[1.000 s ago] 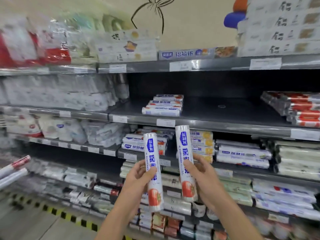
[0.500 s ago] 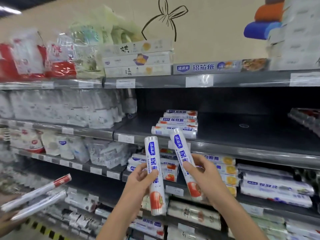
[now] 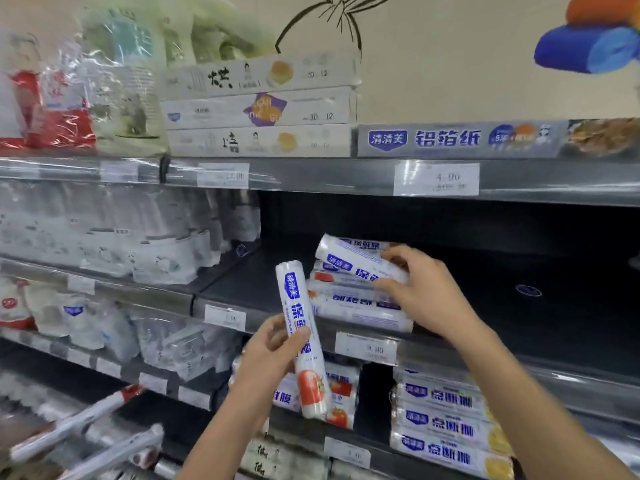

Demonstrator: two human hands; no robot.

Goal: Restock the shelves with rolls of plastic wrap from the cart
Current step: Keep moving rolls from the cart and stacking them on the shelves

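Observation:
My left hand (image 3: 268,358) grips a white plastic wrap roll (image 3: 302,337) with blue lettering and a tomato picture, held nearly upright in front of the shelf edge. My right hand (image 3: 420,292) holds a second, matching roll (image 3: 353,259) almost flat, on top of the small stack of rolls (image 3: 353,303) lying on the dark middle shelf (image 3: 519,289). The right end of that roll is hidden under my fingers.
To the right of the stack, the shelf is bare and dark. Boxed wrap (image 3: 446,424) fills the shelf below, flat boxes (image 3: 259,109) the shelf above, bagged goods (image 3: 121,237) the left. Two long red-tipped rolls (image 3: 86,434) poke in at the lower left.
My right hand has swung its roll from upright to nearly flat and carried it forward onto the stack on the shelf. The left hand's roll stays upright. The view has moved closer to the shelves.

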